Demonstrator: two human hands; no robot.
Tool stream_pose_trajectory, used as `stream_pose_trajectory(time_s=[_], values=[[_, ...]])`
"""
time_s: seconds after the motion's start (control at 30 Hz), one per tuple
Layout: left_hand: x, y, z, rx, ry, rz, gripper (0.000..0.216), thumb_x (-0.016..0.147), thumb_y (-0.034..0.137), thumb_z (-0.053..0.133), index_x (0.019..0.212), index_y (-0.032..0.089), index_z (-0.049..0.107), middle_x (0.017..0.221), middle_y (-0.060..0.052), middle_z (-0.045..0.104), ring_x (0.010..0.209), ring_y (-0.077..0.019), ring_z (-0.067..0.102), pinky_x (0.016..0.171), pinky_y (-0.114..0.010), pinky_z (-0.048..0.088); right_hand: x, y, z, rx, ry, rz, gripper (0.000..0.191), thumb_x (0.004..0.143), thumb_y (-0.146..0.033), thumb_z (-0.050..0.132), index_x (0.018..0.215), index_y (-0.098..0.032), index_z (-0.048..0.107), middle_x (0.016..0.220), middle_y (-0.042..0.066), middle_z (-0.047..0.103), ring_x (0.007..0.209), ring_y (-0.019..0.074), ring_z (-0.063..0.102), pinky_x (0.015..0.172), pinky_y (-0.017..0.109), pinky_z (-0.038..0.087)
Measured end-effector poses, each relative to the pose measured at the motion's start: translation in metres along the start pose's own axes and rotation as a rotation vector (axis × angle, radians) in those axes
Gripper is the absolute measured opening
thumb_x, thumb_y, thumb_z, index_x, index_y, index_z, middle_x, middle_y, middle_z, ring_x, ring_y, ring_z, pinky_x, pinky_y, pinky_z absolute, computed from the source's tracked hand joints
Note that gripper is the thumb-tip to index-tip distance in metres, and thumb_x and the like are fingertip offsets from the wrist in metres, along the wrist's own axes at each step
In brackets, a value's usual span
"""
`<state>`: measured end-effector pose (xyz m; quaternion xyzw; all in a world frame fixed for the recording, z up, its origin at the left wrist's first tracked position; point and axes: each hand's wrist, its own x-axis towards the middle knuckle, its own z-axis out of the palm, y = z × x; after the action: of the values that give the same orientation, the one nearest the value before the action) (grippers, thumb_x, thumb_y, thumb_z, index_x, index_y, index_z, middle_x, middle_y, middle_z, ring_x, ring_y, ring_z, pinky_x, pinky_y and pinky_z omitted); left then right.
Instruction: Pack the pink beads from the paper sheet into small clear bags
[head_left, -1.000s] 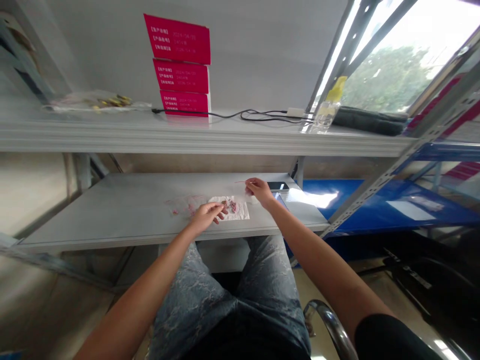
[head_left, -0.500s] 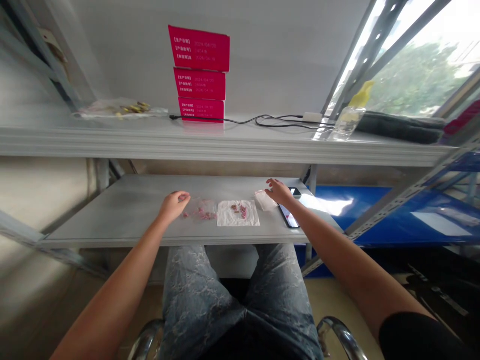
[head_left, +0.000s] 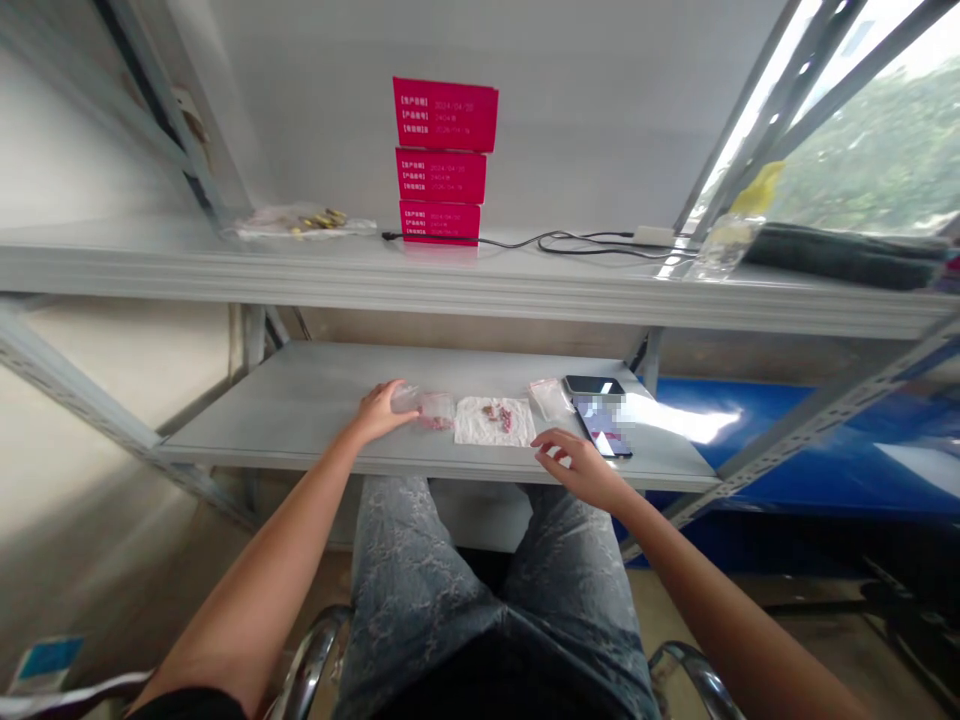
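Neither hand has a closed grip: the left hand [head_left: 381, 412] is parted, thumb and fingers spread beside a clear plastic bag [head_left: 442, 404], and whether the skin touches the film cannot be told. The right hand [head_left: 576, 466] is loosely curled with gaps between the fingers, and nothing shows in it — though a piece as small as those on the table could be hidden there. The sorting looks part-way along: one cluster of small pinkish-red pieces [head_left: 505, 419], with a few brownish ones among them, lies out on a creased white paper sheet [head_left: 471, 430], while more reddish pieces [head_left: 436, 424] show in or under the clear bag to its left. How many are left to handle is too fine to read. A second clear bag [head_left: 553, 400] lies flat to the right of the paper, near a lit smartphone [head_left: 600, 428], with no pieces visible in it. As for pose, both forearms reach forward from the lap; the left is angled inward, its fingers pointing toward the bag, and the right bends in over the front edge of the grey tabletop [head_left: 315, 405], fingertips just beside the paper's near right corner.
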<state>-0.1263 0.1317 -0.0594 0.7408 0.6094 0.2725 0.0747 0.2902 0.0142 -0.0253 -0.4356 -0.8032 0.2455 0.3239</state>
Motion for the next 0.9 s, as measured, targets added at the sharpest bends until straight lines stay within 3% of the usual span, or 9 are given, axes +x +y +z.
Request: stream_pose_trajectory(time_s=[0.13, 0.27, 0.4, 0.53, 0.67, 0.77, 0.9], values=[[-0.003, -0.009, -0.002, -0.079, 0.068, -0.022, 0.058, 0.082, 0.034, 0.066, 0.137, 0.017, 0.056, 0.13, -0.015, 0.065, 0.118, -0.0292, 0.063, 0.104, -0.041, 0.048, -0.036, -0.006, 0.018, 0.165, 0.038, 0.111, 0.024, 0.098, -0.039, 0.059, 0.109, -0.021, 0.07, 0.104, 0.008, 0.073, 0.093, 0.0214, 0.069, 0.077, 0.032, 0.056], [-0.01, -0.017, -0.006, -0.111, 0.158, -0.1, 0.049, 0.079, 0.017, 0.059, 0.128, 0.017, 0.062, 0.121, -0.013, 0.069, 0.109, -0.027, 0.066, 0.1, -0.04, 0.05, -0.064, -0.004, 0.037, 0.293, 0.051, 0.218, 0.029, 0.098, -0.046, 0.06, 0.108, -0.021, 0.07, 0.098, 0.007, 0.074, 0.087, 0.0216, 0.068, 0.075, 0.033, 0.054], [-0.019, -0.02, -0.007, -0.211, 0.277, -0.236, 0.04, 0.082, 0.022, 0.06, 0.122, 0.019, 0.064, 0.112, -0.011, 0.073, 0.102, -0.0254, 0.069, 0.095, -0.038, 0.052, -0.08, -0.006, 0.049, 0.345, -0.029, 0.235, 0.029, 0.097, -0.047, 0.061, 0.107, -0.021, 0.07, 0.093, 0.006, 0.073, 0.083, 0.0208, 0.066, 0.074, 0.033, 0.052], [-0.026, -0.01, -0.009, -0.477, 0.457, -0.359, 0.038, 0.083, 0.033, 0.063, 0.116, 0.016, 0.067, 0.102, -0.012, 0.075, 0.094, -0.0241, 0.071, 0.09, -0.037, 0.054, -0.084, -0.005, 0.057, 0.443, -0.047, 0.246, 0.029, 0.097, -0.048, 0.062, 0.108, -0.022, 0.068, 0.095, 0.006, 0.071, 0.084, 0.0202, 0.066, 0.075, 0.033, 0.053], [-0.047, 0.025, -0.016, -0.726, 0.428, -0.31, 0.032, 0.083, 0.038, 0.063, 0.103, 0.016, 0.072, 0.101, -0.01, 0.076, 0.095, -0.0245, 0.071, 0.092, -0.037, 0.053, -0.084, -0.004, 0.063, 0.551, -0.033, 0.264, 0.03, 0.096, -0.048, 0.063, 0.109, -0.022, 0.067, 0.099, 0.006, 0.071, 0.09, 0.0206, 0.067, 0.08, 0.033, 0.054], [-0.075, 0.067, -0.023, -0.674, 0.328, -0.174, 0.02, 0.085, 0.036, 0.062, 0.088, 0.018, 0.07, 0.095, -0.007, 0.075, 0.097, -0.025, 0.07, 0.095, -0.038, 0.051, -0.084, -0.005, 0.068, 0.59, -0.027, 0.276, 0.031, 0.096, -0.049, 0.063, 0.109, -0.021, 0.067, 0.099, 0.006, 0.071, 0.088, 0.0198, 0.067, 0.08, 0.033, 0.054], [-0.121, 0.127, -0.023, -0.596, 0.191, 0.096, 0.011, 0.088, 0.028, 0.061, 0.083, 0.021, 0.067, 0.122, -0.008, 0.065, 0.124, -0.0248, 0.058, 0.11, -0.039, 0.041, -0.083, -0.009, 0.074, 0.616, -0.019, 0.293, 0.033, 0.094, -0.052, 0.065, 0.106, -0.021, 0.067, 0.096, 0.005, 0.07, 0.085, 0.0187, 0.065, 0.078, 0.033, 0.053]])
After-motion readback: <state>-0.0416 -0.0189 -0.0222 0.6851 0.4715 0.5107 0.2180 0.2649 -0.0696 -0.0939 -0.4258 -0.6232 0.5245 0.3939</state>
